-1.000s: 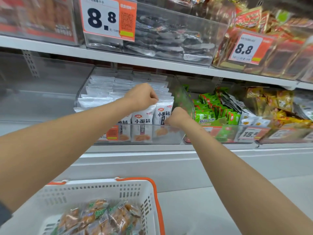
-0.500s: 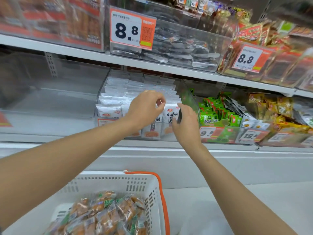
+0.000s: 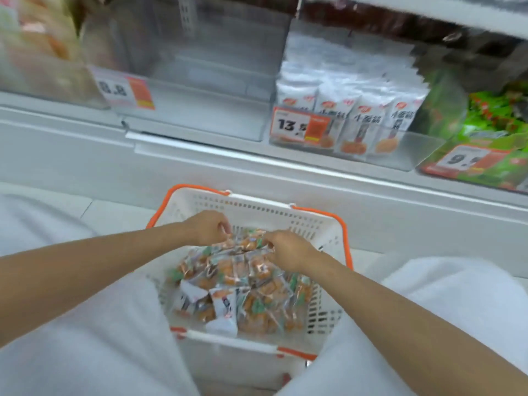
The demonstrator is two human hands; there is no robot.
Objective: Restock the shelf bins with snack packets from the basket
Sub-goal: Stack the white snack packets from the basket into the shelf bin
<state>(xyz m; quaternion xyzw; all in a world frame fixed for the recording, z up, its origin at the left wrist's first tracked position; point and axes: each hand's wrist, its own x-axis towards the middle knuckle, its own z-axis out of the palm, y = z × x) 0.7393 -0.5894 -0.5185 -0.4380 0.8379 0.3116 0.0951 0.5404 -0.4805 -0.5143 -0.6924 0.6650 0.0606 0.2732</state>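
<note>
A white basket [image 3: 325,230] with orange handles sits between my knees, holding several clear snack packets [image 3: 243,284] with orange contents. My left hand [image 3: 210,228] and my right hand [image 3: 288,251] are both down in the basket, each gripping the top of the packet pile with curled fingers. On the shelf above, a clear bin [image 3: 411,150] holds rows of white snack packets [image 3: 363,121] behind a 13.5 price tag. To its left stands a clear bin [image 3: 200,90] with nothing visible inside.
A green-packet bin [image 3: 485,155] with a price tag sits at the right. Another bin with an 8.8 tag [image 3: 125,92] is at the left. The white shelf ledge [image 3: 257,164] runs above the basket. My white-clad knees flank the basket.
Both hands left the white-packet bin on the shelf and dropped into the basket, where they now grip the packets. The view has tilted down and shifted left.
</note>
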